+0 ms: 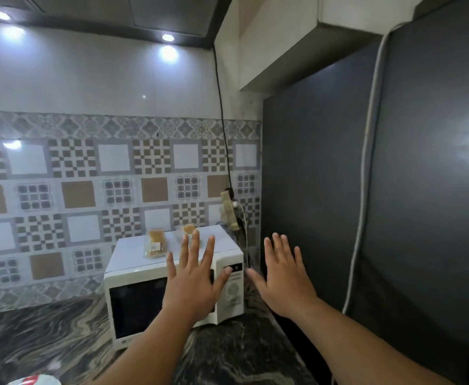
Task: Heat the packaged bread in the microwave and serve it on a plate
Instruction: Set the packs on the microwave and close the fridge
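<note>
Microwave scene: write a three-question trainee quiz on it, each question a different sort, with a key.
1. True or false: the microwave door is open.
2. Where do the two bread packages lie? A) on the counter B) on top of the microwave C) inside it
3. Fill in: the left hand and right hand are both spread and hold ____.

Key:
1. False; the door is closed.
2. B; both lie on top, the second partly behind the left hand's fingers.
3. Nothing.

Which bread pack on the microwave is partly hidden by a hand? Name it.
The right-hand bread pack, partly behind the left hand's fingertips; the other pack, further left, shows whole.
</note>
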